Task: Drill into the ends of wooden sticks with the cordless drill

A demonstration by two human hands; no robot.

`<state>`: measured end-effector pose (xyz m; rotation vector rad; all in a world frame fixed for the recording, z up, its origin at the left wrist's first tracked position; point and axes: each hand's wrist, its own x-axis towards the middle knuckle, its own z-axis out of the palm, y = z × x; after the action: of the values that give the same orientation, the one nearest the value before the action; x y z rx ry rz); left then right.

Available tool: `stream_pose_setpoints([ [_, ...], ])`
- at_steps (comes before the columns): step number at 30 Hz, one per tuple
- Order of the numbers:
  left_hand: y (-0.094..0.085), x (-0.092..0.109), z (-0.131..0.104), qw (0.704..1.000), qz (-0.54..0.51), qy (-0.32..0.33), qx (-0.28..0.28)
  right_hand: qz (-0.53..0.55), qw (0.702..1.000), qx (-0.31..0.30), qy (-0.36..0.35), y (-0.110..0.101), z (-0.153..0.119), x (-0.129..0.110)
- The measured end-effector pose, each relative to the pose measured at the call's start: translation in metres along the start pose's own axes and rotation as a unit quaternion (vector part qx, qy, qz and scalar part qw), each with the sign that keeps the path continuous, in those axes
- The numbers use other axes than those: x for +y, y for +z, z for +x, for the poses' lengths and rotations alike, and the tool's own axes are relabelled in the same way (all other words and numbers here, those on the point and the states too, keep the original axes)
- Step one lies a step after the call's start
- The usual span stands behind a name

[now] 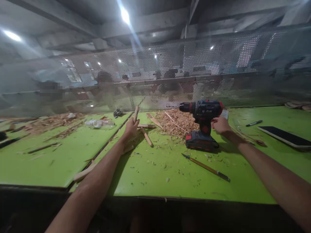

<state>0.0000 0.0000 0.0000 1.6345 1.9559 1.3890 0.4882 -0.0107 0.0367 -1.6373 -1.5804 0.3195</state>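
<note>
My left hand (pixel 131 128) is closed around a short wooden stick (pixel 136 112), which points up and away from me. A thin rod seems to extend past its far end. Below that hand, another round wooden stick (pixel 146 137) lies on the green table. A cordless drill (pixel 206 111) stands upright on its battery, its bit pointing left. Just right of the drill's handle is my right hand (pixel 220 125), with curled fingers close to the grip; what they hold, if anything, is hidden. A carving knife with a wooden handle (pixel 206 166) lies in front of the drill.
Wood shavings (pixel 178 124) are heaped behind the drill. A clear plastic bottle (pixel 100 123) lies left of my left hand. On the right are a pen (pixel 254 123) and a dark-screened tablet or phone (pixel 288 136). A perforated screen (pixel 155 72) runs along the table's back.
</note>
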Motion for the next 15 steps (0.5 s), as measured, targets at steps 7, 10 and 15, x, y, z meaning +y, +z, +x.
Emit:
stream_pose_setpoints([
  [7,0.0003,-0.0003,0.0003,1.000,0.002,0.013,0.004,-0.008,1.000,-0.020,0.000,0.0018,-0.0044,-0.0039],
  [10,0.0007,0.0008,0.0006,1.000,0.007,0.019,-0.006,-0.017,0.999,-0.034,0.000,0.0029,-0.0039,-0.0042],
  [15,0.0005,0.0003,0.0008,0.999,0.016,0.028,-0.020,-0.035,0.998,-0.059,0.002,0.0043,-0.0025,-0.0028],
])
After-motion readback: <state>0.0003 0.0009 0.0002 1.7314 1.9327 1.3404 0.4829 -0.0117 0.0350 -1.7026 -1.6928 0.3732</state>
